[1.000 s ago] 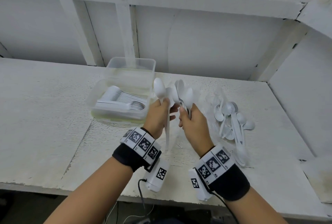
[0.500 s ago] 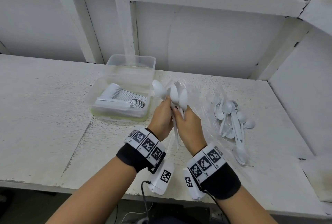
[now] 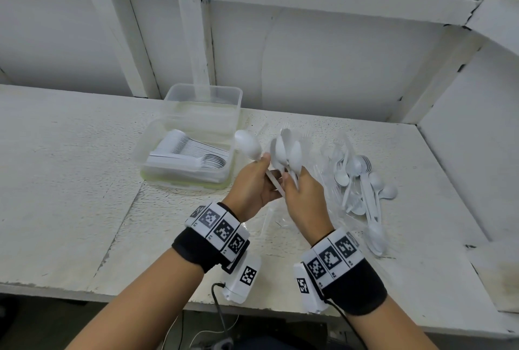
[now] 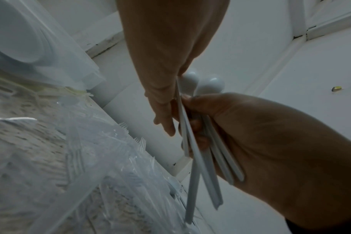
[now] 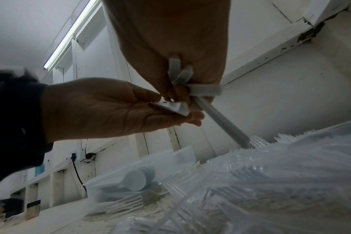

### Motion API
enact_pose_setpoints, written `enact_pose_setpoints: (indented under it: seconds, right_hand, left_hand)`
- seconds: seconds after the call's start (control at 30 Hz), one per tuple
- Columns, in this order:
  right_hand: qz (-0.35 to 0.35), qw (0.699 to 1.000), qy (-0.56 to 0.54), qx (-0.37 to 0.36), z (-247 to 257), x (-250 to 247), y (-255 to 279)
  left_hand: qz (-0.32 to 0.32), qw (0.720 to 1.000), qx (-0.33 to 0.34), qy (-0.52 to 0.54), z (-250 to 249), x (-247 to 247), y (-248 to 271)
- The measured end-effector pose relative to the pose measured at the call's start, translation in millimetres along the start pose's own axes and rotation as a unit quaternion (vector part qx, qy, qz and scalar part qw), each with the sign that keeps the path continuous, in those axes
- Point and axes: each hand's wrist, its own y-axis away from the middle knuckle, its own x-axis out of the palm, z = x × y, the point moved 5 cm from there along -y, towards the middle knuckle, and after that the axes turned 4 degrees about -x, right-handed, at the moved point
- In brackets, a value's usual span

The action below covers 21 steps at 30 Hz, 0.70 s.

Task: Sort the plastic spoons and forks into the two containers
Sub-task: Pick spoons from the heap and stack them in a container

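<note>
Both hands raised over table (image 3: 84, 181). Right hand (image 3: 304, 198) grips bunch of white spoons (image 3: 286, 153), bowls up. Left hand (image 3: 252, 184) pinches single spoon (image 3: 248, 147). Beyond, left: near container (image 3: 146, 150) holding stacked spoons; loose spoons (image 3: 362, 181) right.

Spoon pile (image 3: 362, 181) crowds right; container (image 3: 193, 153) left.

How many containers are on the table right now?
2: the near container, holding stacked spoons, and the far container right behind it, apparently empty. None seems hidden.
</note>
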Motion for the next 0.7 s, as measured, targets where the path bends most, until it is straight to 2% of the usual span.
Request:
enact_pose_setpoints:
  seconds: [0.1, 0.17, 0.23, 0.33, 0.4, 0.47, 0.57, 0.7]
  right_hand:
    - [-0.025, 0.999, -0.009, 0.028, -7, -9, -2]
    - [-0.028, 0.999, -0.013, 0.041, -10, -14, -3]
    - [-0.026, 0.998, -0.024, 0.047, -9, -16, -3]
    - [-0.021, 0.998, -0.041, 0.045, -6, -16, -3]
    - [-0.017, 0.998, -0.049, 0.044, -5, -14, -2]
    - [-0.014, 0.997, -0.056, 0.042, -4, -12, -2]
    - [-0.013, 0.997, -0.064, 0.032, -2, -7, -1]
    - [-0.022, 0.996, -0.08, 0.017, 1, -2, -3]
  left_hand:
    - [-0.082, 0.996, 0.042, 0.003, -6, -10, 0]
    - [-0.149, 0.982, 0.093, -0.066, -13, -20, 1]
    - [-0.179, 0.965, 0.121, -0.146, -18, -23, 4]
    - [-0.153, 0.955, 0.106, -0.233, -22, -15, 9]
    - [-0.131, 0.969, 0.055, -0.203, -18, -13, 7]
    - [-0.149, 0.972, 0.033, -0.176, -16, -15, 5]
    - [-0.162, 0.966, 0.051, -0.193, -16, -15, 5]
    - [-0.099, 0.982, 0.053, -0.153, -15, -6, 8]
